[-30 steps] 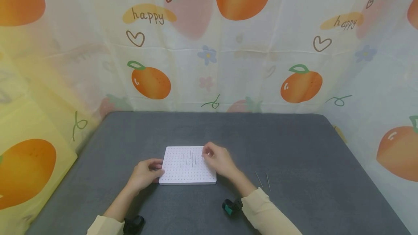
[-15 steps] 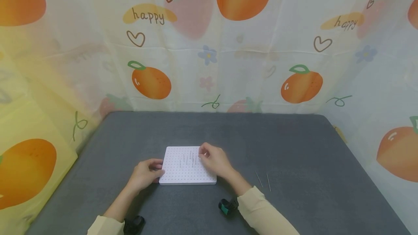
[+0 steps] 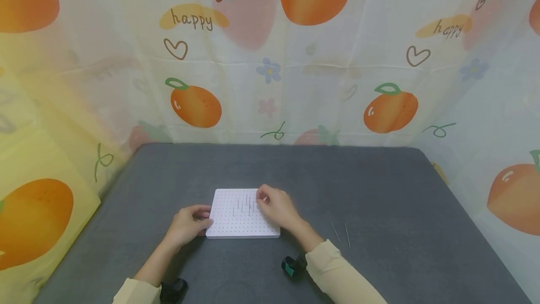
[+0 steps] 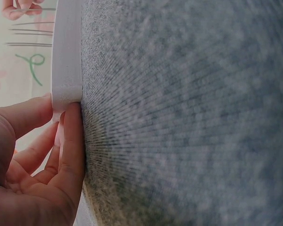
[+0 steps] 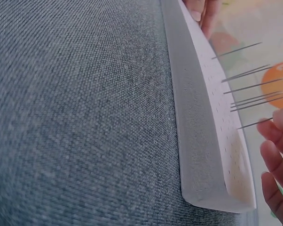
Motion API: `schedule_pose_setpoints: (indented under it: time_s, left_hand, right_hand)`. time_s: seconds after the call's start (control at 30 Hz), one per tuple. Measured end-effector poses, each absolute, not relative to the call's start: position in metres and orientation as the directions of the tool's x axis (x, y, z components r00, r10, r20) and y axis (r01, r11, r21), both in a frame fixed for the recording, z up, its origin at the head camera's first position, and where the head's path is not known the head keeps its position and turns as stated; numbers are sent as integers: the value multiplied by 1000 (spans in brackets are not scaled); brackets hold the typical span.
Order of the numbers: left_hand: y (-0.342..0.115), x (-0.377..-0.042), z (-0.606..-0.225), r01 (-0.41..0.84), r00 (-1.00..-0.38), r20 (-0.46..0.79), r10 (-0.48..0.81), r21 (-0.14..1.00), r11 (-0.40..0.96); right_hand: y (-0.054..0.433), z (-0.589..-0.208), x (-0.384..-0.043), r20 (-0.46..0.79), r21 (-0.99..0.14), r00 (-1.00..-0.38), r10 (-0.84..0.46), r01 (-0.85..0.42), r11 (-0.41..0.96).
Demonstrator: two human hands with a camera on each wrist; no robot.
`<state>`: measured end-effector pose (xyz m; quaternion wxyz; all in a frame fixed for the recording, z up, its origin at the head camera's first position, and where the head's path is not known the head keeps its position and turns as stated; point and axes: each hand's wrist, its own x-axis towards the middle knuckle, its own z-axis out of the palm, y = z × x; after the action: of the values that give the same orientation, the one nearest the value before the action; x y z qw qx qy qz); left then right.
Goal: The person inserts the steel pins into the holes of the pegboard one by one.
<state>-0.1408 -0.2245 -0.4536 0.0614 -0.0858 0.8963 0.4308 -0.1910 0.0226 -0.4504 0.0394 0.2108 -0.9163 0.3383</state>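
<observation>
A white pegboard (image 3: 236,228) with rows of small holes lies on the table. Several thin metal pins (image 3: 249,206) stand upright in it, near its middle. My left hand (image 3: 187,226) grips the board's left edge; in the left wrist view the thumb presses the top rim and a finger (image 4: 72,146) lies low against the side. Over the board's right part, my right hand (image 3: 278,208) pinches one more thin metal pin (image 5: 254,123) between thumb and index finger. The lower end of this pin meets the holed face in the right wrist view, beside the row of standing pins.
Two loose metal pins (image 3: 335,231) lie on the dark grey table (image 3: 379,191) to the right of the right forearm. A fruit-print curtain (image 3: 316,102) hangs behind the table. Black wrist devices (image 3: 294,265) sit below both wrists.
My right hand has moved a little left over the board with the pin, closer to the standing pins, then nearly stopped. My left hand has kept its grip on the board's edge.
</observation>
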Motion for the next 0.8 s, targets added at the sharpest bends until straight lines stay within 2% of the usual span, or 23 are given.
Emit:
schedule_pose_setpoints:
  time_s: [0.8]
  left_hand:
    - [-226,-142,-455,-211,-977,-190,-99,764,610]
  right_hand:
    - [22,-451,-192,187,-539,-894,-407,-440,718]
